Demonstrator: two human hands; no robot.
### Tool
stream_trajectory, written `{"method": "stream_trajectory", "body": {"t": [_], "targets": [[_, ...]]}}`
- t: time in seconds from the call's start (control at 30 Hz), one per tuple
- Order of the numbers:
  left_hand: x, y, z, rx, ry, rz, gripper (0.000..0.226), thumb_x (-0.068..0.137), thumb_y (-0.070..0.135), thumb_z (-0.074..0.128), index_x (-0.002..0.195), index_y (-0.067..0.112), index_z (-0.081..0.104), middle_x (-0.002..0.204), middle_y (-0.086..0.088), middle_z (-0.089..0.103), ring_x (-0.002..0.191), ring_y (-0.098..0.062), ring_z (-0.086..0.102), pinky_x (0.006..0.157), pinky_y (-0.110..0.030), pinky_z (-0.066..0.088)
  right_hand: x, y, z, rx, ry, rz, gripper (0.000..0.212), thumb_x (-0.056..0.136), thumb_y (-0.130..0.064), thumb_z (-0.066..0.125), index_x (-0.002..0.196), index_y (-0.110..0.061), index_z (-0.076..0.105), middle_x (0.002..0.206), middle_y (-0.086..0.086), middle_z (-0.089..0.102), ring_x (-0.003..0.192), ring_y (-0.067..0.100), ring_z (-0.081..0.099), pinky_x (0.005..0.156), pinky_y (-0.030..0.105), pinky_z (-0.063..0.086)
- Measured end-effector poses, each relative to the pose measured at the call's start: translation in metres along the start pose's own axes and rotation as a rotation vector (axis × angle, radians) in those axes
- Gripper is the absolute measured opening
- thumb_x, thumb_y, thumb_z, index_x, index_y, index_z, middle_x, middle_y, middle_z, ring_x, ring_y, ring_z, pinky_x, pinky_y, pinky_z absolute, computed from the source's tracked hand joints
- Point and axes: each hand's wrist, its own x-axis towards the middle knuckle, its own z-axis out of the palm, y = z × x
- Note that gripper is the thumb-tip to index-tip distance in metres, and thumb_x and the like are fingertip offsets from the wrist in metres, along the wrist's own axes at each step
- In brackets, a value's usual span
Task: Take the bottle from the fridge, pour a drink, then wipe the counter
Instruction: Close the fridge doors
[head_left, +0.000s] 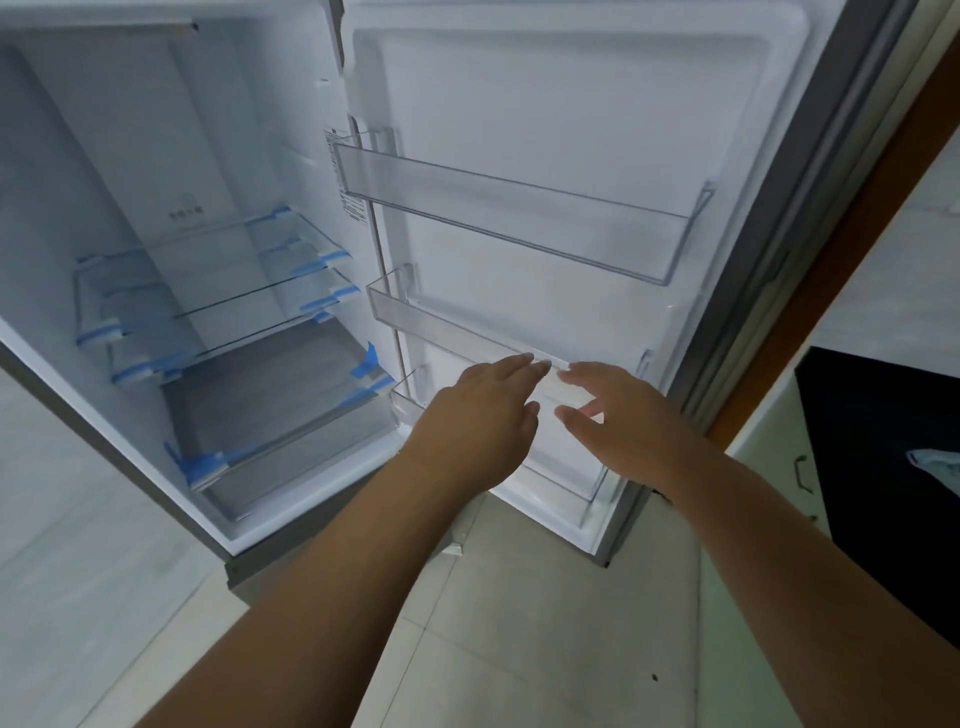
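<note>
The fridge (171, 156) stands open, its door (571, 104) swung to the right. My left hand (483, 410) and my right hand (618, 415) both reach toward the lowest clear door bin (561, 478), fingers extended and close together. Between the hands shows a pale, translucent shape (569, 392), too blurred to tell whether it is the bottle. Neither hand grips anything. The two upper door bins (519, 208) hold nothing.
Glass shelves (234, 291) with blue tape and a drawer (291, 415) sit inside the fridge. A black counter surface (883, 467) with a light cloth (935, 467) lies at the right, above a cabinet handle (802, 473). Tiled floor (519, 623) is below.
</note>
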Motion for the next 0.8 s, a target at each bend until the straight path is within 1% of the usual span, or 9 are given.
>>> {"method": "stream_trajectory", "body": {"t": [0.07,0.13,0.2,0.27,0.37,0.47,0.6,0.67,0.8], "targets": [[-0.001,0.007,0.007,0.004,0.005,0.018,0.055,0.109,0.034,0.044,0.162,0.032,0.028,0.17,0.01,0.027,0.155,-0.018,0.027,0.12,-0.048,0.033,-0.016,-0.004,-0.008,0.077,0.07,-0.057,0.036,0.102,-0.042,0.06,0.137,-0.034,0.06,0.139,-0.017,0.06,0.092,-0.002,0.066,0.077,0.008,0.046],[-0.002,0.014,0.013,0.011,0.001,0.029,0.057,0.109,0.037,0.043,0.163,0.033,0.024,0.171,0.011,0.023,0.158,-0.015,0.019,0.121,-0.049,0.031,-0.031,-0.006,-0.016,0.073,0.136,-0.079,0.025,0.103,-0.04,0.06,0.126,-0.033,0.066,0.116,-0.022,0.064,0.083,-0.006,0.062,0.075,0.012,0.051],[-0.005,0.017,0.021,0.012,-0.011,0.025,0.056,0.108,0.041,0.043,0.162,0.032,0.027,0.17,0.01,0.027,0.158,-0.014,0.018,0.119,-0.048,0.032,-0.044,-0.006,-0.022,0.021,0.256,-0.129,0.023,0.103,-0.04,0.058,0.117,-0.026,0.072,0.101,-0.017,0.068,0.073,-0.002,0.062,0.069,0.012,0.049],[-0.01,0.015,0.031,-0.001,0.0,0.01,0.051,0.106,0.048,0.046,0.154,0.031,0.04,0.164,0.009,0.036,0.157,-0.013,0.022,0.116,-0.045,0.037,-0.053,-0.003,-0.024,-0.055,0.438,-0.257,0.029,0.105,-0.037,0.056,0.098,-0.017,0.076,0.082,-0.008,0.071,0.065,0.002,0.059,0.062,0.016,0.046],[-0.021,0.007,0.039,-0.083,0.057,-0.065,0.046,0.098,0.06,0.055,0.136,0.033,0.049,0.159,0.009,0.042,0.156,-0.01,0.023,0.11,-0.04,0.043,-0.063,0.0,-0.022,-0.138,0.63,-0.38,0.039,0.103,-0.031,0.06,0.068,-0.015,0.063,0.056,-0.008,0.047,0.05,0.008,0.041,0.056,0.018,0.028],[-0.031,-0.001,0.035,-0.052,0.091,-0.1,0.048,0.093,0.068,0.057,0.125,0.032,0.051,0.149,0.009,0.049,0.151,-0.01,0.034,0.104,-0.037,0.046,-0.071,-0.001,-0.022,-0.158,0.764,-0.42,0.041,0.101,-0.03,0.062,0.063,-0.019,0.054,0.059,-0.012,0.035,0.052,0.009,0.033,0.062,0.02,0.023],[-0.052,-0.018,0.027,-0.083,0.085,-0.182,0.047,0.089,0.066,0.063,0.12,0.033,0.05,0.161,0.007,0.039,0.144,-0.015,0.045,0.101,-0.039,0.05,-0.07,-0.003,-0.017,-0.093,0.823,-0.389,0.038,0.1,-0.034,0.063,0.068,-0.015,0.058,0.061,-0.009,0.043,0.058,0.012,0.042,0.066,0.033,0.038],[-0.065,-0.029,0.023,-0.113,0.095,-0.206,0.048,0.089,0.062,0.067,0.122,0.032,0.049,0.157,0.008,0.042,0.134,-0.015,0.053,0.092,-0.035,0.05,-0.066,-0.008,-0.016,-0.031,0.808,-0.369,0.035,0.098,-0.035,0.065,0.071,-0.015,0.057,0.063,-0.005,0.048,0.062,0.014,0.045,0.065,0.039,0.045],[-0.092,-0.046,0.011,-0.152,0.148,-0.267,0.051,0.086,0.056,0.07,0.125,0.032,0.047,0.141,0.016,0.051,0.122,-0.012,0.056,0.089,-0.036,0.051,-0.067,-0.031,-0.002,0.011,0.774,-0.43,0.032,0.093,-0.036,0.073,0.078,-0.011,0.059,0.075,0.0,0.053,0.076,0.017,0.049,0.065,0.027,0.039]]}}
